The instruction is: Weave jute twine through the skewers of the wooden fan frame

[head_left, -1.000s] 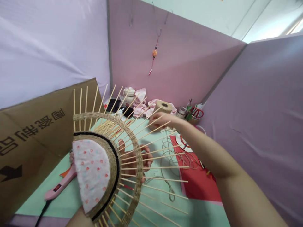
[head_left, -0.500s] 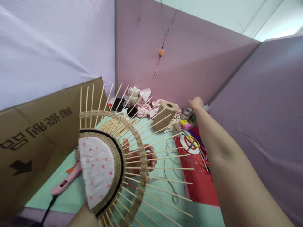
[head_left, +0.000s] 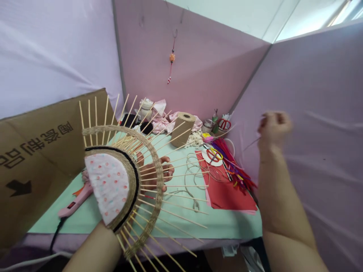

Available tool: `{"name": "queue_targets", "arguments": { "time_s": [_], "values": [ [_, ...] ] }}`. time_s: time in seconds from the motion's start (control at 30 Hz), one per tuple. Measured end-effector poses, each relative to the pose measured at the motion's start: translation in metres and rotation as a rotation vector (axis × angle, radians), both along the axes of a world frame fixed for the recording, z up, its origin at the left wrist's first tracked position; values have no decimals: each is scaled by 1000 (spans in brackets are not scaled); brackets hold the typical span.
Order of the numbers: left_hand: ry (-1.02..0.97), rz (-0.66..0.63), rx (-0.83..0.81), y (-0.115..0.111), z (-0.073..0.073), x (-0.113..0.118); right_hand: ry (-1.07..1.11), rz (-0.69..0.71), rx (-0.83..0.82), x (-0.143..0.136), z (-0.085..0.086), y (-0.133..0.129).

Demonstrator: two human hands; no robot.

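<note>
A half-round woven piece [head_left: 157,162] of twine on thin wooden sticks stands tilted in front of me. At its middle is a white cloth half-disc [head_left: 109,185] with red dots, edged by a black band. From behind, my left hand [head_left: 151,173] holds it, fingers partly hidden by sticks and weave. My right hand [head_left: 274,126] is raised at the right by the lilac wall, closed like a fist. A thin strand of cord [head_left: 251,144] runs out from it down to the left; its far end is hard to follow.
A pink glue gun [head_left: 76,200] lies left, beside a cardboard box [head_left: 36,166]. Behind are a twine spool [head_left: 183,130], a white jar [head_left: 146,109] and scissors [head_left: 224,124] in a holder. Loose twine [head_left: 193,185], red sheets [head_left: 224,192] and coloured pipe cleaners [head_left: 232,166] lie right.
My right hand has swung right and nearer, away from the back corner of the table. The view has turned right, and my left hand still holds the woven piece.
</note>
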State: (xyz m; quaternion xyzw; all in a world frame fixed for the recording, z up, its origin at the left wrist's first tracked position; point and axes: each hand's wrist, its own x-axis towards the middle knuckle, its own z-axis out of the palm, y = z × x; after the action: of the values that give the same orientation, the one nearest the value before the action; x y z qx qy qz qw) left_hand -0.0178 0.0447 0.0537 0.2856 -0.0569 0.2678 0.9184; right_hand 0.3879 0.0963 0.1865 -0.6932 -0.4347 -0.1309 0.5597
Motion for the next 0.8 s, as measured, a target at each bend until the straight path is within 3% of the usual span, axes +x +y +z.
{"name": "queue_targets", "arguments": {
  "time_s": [0.03, 0.13, 0.2, 0.23, 0.37, 0.47, 0.6, 0.8],
  "values": [
    [34, -26, -15, -1, 2, -1, -81, 103, -186, -8, -15, 1],
    [100, -29, -53, -5, 8, -2, -152, 332, -494, -39, -65, 4],
    [90, 12, -43, -7, 9, -2, -179, 439, -561, -65, -96, -1],
    [81, 32, -32, -7, 9, -2, -182, 560, -575, -79, -108, -7],
    [94, 42, 17, -3, 6, 2, 272, 1190, -670, -133, -141, -46],
    [120, 84, 14, 1, -1, 5, 594, 1447, -619, -165, -153, -79],
    [83, 147, 12, 2, -16, 6, 855, 1483, -529, -192, -168, -110],
    [143, 44, 3, 11, -21, 4, 807, 1142, -413, -206, -198, -139]
  ]
}}
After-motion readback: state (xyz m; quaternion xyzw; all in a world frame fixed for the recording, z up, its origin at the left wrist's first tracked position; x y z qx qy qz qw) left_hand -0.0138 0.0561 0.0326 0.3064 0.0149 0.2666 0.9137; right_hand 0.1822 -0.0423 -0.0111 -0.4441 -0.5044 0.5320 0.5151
